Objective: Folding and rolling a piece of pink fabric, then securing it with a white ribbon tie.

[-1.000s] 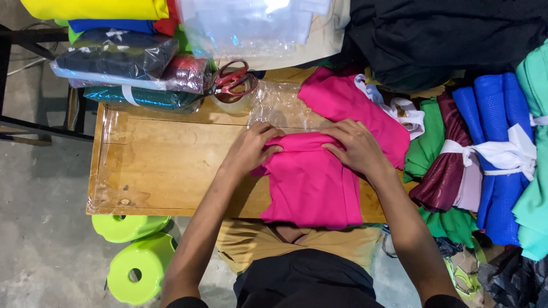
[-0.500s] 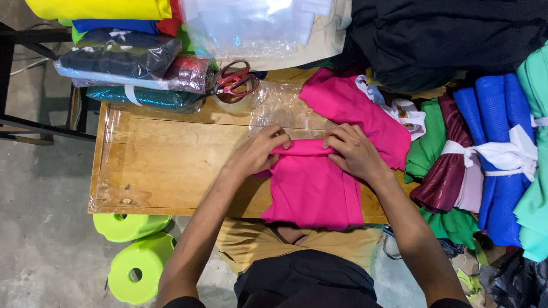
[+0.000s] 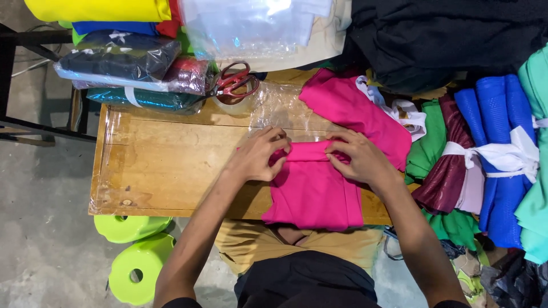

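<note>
Left hand: grip closed, fingers pinching the far folded edge of the pink cloth
Right hand: grip closed on the same edge, close beside the left
Pink cloth: lay on the wooden surface, near end overhanging
Behind: red-handled scissors, clear plastic bag

We see a pink cloth, plain and bright, lying flat on the wooden table's near edge, its lower end hanging slightly over. Folded into a rough rectangle; top edge rolled or doubled into a thick band. Just beyond that band lies a clear plastic bag, flat, crinkled, touching the cloth.
</note>
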